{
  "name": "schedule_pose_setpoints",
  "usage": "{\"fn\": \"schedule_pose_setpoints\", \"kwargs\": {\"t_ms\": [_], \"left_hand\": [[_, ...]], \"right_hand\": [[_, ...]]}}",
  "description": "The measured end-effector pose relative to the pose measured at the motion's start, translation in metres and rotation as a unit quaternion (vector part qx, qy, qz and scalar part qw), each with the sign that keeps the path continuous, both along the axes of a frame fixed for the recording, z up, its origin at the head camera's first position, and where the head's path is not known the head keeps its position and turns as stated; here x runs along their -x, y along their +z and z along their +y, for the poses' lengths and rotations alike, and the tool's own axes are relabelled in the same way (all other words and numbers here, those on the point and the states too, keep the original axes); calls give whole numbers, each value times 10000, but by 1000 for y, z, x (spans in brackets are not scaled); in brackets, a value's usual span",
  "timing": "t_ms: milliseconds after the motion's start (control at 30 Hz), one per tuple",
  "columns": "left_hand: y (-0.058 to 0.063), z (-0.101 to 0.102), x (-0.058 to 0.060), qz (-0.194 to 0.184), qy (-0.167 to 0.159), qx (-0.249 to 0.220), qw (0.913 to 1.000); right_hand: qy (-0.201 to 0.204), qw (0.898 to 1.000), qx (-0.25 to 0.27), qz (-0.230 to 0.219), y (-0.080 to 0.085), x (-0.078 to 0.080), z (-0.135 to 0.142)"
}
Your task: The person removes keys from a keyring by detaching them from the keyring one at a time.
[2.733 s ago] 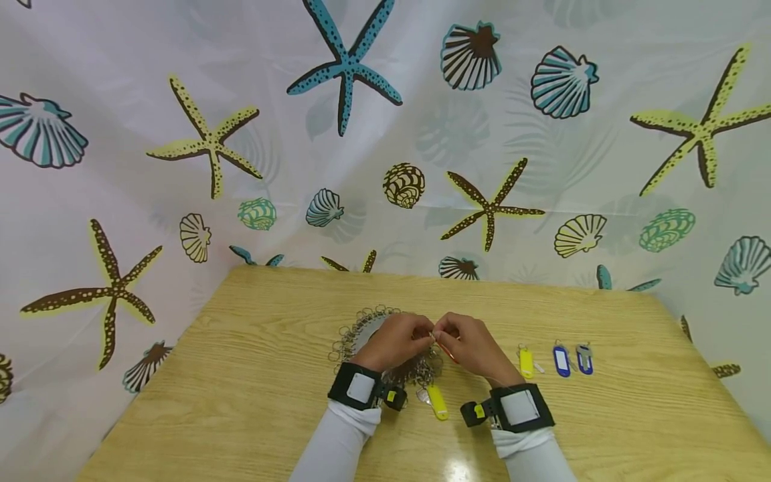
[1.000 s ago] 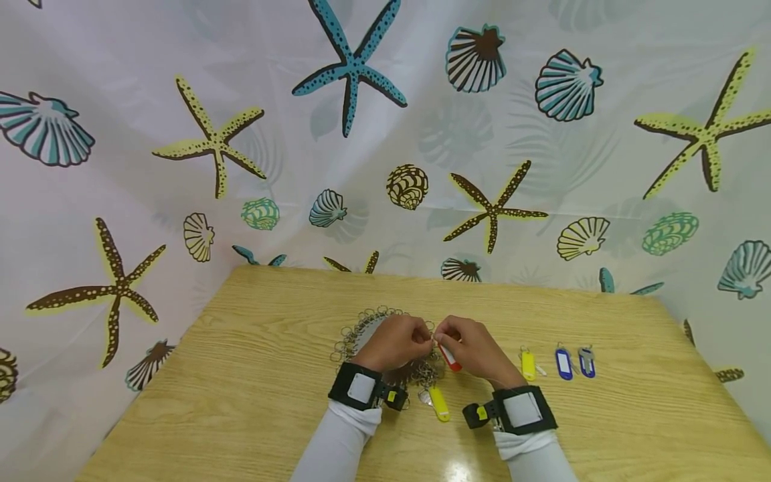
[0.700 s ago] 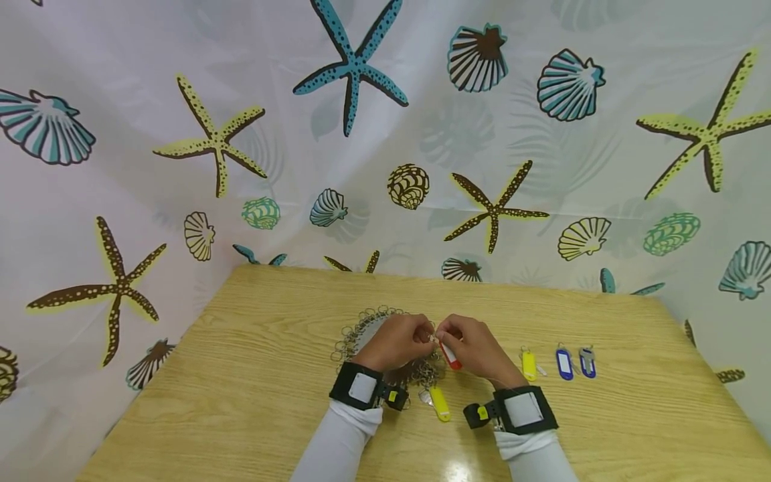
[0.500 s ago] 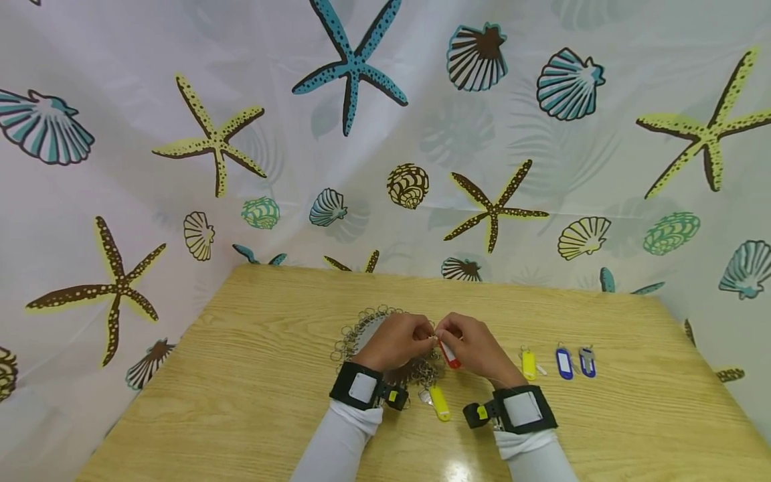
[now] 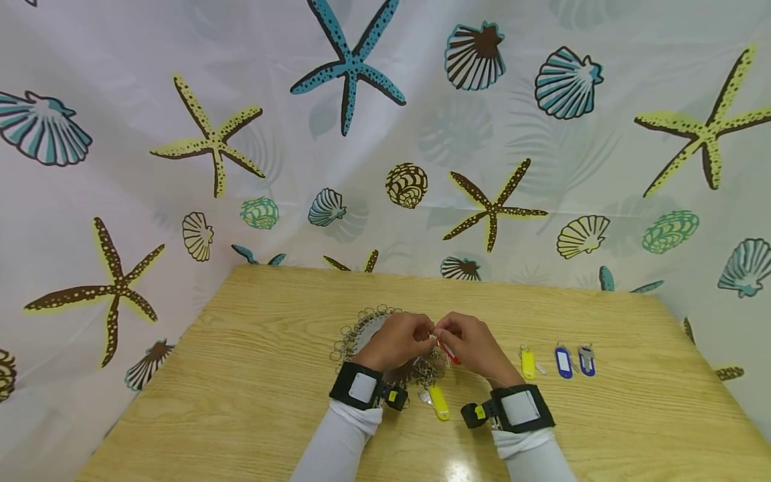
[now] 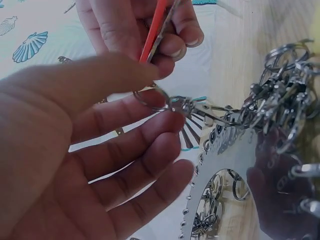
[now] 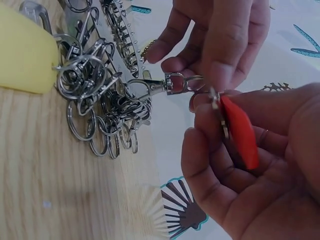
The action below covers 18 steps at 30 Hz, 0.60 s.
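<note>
My left hand (image 5: 393, 343) pinches a small split ring (image 6: 143, 101) between thumb and index finger. A silver swivel clasp (image 7: 158, 86) joins that ring to the round metal plate (image 6: 227, 152) below, whose edge carries many clasps and rings. Facing it, my right hand (image 5: 474, 345) grips a red key tag (image 7: 241, 131) and a metal key (image 7: 221, 116) lying against it. The fingertips of both hands meet at the ring, hiding where tag and ring come together. A yellow key tag (image 5: 439, 402) with a key lies just in front of the plate.
To the right on the wooden table (image 5: 259, 395) lie another yellow key tag (image 5: 527, 365) and two blue key tags (image 5: 563, 362), each with a key. Clasps bunch up in a pile (image 7: 82, 75) on the plate's near side. A shell-patterned curtain (image 5: 361, 154) surrounds the table.
The red tag has turned in my right fingers: its white label faced up about a second ago, and now it stands more edge-on with the key showing. Both hands stay in nearly the same place.
</note>
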<state>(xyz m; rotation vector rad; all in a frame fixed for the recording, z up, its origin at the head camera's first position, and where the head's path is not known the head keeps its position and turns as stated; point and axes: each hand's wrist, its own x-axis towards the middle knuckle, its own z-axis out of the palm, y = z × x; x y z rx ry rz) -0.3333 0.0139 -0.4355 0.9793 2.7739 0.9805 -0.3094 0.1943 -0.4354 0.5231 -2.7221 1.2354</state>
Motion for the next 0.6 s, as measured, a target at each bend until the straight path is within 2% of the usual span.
{"fn": "schedule_pose_setpoints", "kwargs": {"t_ms": [133,300,600], "left_hand": [[0,0,0,-3,-85,0,10000],[1,0,-1,11,25,93,10000],[2,-1,-2,-59,35,78,9999]], "right_hand": [[66,10000,32,-25,1,-1,2],[281,9993,137,-194,2,-1,2],[407,9990,148,-75,5,-2,3]]}}
